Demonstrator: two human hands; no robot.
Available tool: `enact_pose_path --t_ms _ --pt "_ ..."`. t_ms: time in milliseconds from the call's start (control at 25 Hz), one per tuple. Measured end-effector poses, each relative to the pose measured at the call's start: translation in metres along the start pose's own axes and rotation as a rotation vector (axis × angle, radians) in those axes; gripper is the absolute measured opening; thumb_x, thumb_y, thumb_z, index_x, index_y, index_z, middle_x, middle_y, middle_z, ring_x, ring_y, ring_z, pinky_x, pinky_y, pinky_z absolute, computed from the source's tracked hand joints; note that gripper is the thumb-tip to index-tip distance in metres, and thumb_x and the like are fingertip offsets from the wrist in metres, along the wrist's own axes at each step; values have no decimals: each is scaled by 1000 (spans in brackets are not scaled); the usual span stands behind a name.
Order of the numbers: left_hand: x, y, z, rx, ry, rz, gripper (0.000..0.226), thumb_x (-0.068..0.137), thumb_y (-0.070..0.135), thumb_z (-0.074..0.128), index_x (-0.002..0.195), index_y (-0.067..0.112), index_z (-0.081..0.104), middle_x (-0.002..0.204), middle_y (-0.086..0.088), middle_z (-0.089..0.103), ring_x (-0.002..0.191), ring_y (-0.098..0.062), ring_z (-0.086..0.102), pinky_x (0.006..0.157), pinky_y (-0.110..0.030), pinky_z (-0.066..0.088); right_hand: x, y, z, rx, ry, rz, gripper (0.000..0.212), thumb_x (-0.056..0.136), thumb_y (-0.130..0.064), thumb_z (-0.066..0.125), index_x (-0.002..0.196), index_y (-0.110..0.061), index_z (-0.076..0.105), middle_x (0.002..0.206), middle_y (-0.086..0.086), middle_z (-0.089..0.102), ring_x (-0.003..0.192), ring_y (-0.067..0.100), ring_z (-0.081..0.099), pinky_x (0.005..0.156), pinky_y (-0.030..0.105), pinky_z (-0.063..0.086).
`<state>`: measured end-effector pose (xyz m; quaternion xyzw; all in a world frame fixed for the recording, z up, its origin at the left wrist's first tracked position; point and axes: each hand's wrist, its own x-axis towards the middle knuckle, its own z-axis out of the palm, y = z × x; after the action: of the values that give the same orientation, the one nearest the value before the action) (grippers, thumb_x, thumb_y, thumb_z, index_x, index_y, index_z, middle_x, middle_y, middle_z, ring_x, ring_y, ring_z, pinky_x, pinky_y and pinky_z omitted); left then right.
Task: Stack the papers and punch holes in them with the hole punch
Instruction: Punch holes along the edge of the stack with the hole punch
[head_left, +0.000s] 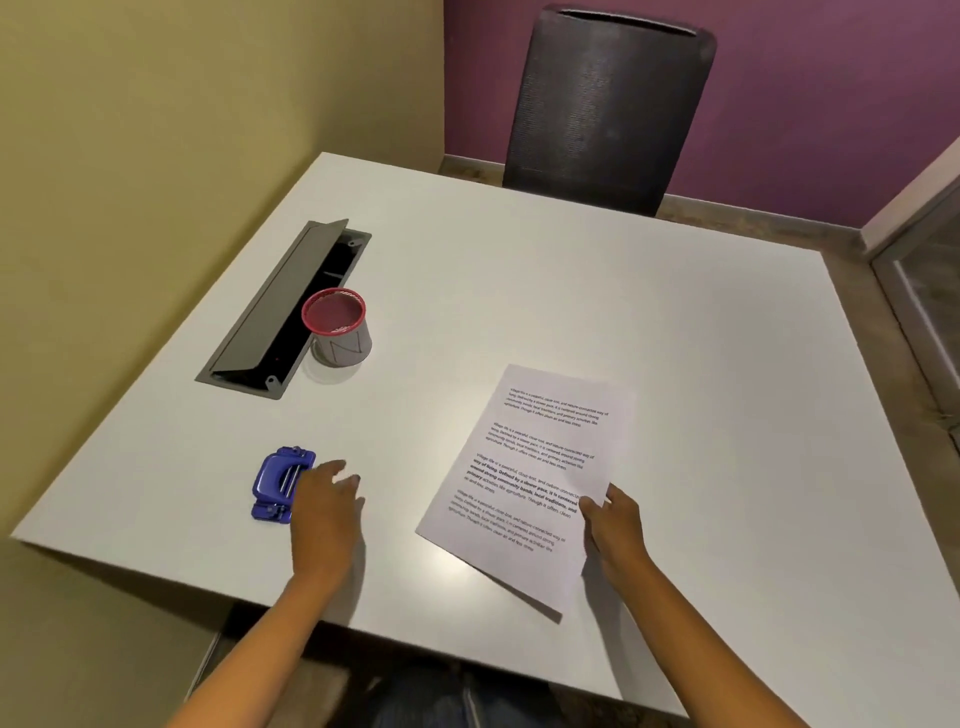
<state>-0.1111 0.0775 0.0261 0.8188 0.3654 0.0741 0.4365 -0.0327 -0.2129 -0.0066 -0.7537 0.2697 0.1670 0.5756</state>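
Note:
A stack of white printed papers (524, 483) lies slanted on the white table (623, 322), its near corner lifted slightly off the surface. My right hand (615, 525) pinches the stack's right edge between thumb and fingers. A blue hole punch (278, 483) sits near the table's front left edge. My left hand (324, 512) hovers just right of the punch with fingers spread, overlapping its right side; I cannot tell whether it touches the punch. It holds nothing.
A red mesh cup (337, 325) stands beside an open grey cable hatch (283, 306) set into the table's left side. A black mesh chair (608, 109) stands at the far edge. A yellow wall runs close along the left.

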Motion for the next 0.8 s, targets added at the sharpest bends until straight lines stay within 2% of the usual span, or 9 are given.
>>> enact_pose_path --t_ms 80,120,240,320,400,440,600,720,800 --pt "21 -10 -17 175 101 57 32 92 5 56 123 1 56 133 -18 51 116 -33 50 94 -40 44 2 3 -3 -35 20 -2 29 87 -1 55 109 -16 65 112 7 70 100 27 66 97 45 50" --pt "33 -18 -24 264 131 29 36 92 7 57 127 3 55 137 -19 46 121 -37 44 97 -45 42 3 3 -3 -44 31 3 29 87 -1 55 107 -18 65 110 7 70 99 28 65 96 45 50" --pt "63 -39 -38 461 61 -133 45 94 16 54 137 4 45 144 -22 36 125 -45 37 98 -53 38 4 2 -2 -28 32 12 31 88 0 54 114 -14 64 108 5 68 99 27 63 95 39 49" --pt "76 -49 -40 434 8 -217 40 96 18 50 131 0 48 132 -27 44 114 -45 45 87 -50 42 6 4 -2 -2 37 20 32 89 1 53 117 -12 63 107 5 67 99 27 63 94 36 47" --pt "85 -54 -42 381 -23 -251 32 96 17 51 118 -6 55 113 -28 55 89 -38 52 71 -41 41 8 4 -2 3 40 29 32 89 1 53 117 -11 62 107 5 67 100 27 62 94 35 47" --pt "89 -56 -43 365 -27 -246 29 95 16 53 112 -7 56 106 -28 59 82 -34 51 68 -39 39 10 4 -2 -1 41 30 32 90 2 53 118 -11 62 107 5 66 99 27 62 94 35 46" --pt "98 -51 -46 312 -27 -263 14 91 10 58 89 -3 63 83 -21 63 74 -32 51 64 -34 37 11 1 -2 -15 42 37 30 90 2 52 113 -15 62 104 4 65 97 25 61 90 33 45" --pt "100 -44 -45 261 -76 -362 32 86 13 65 58 9 51 62 -10 53 68 -29 52 55 -30 33 12 1 -4 -28 35 17 29 89 1 53 111 -15 63 105 5 66 96 26 62 89 33 46" --pt "97 -36 -41 246 -132 -378 35 83 16 67 56 12 45 62 -9 54 64 -26 53 56 -30 32 13 1 -6 -53 34 5 30 89 0 53 115 -12 62 106 5 67 98 26 63 90 34 47"
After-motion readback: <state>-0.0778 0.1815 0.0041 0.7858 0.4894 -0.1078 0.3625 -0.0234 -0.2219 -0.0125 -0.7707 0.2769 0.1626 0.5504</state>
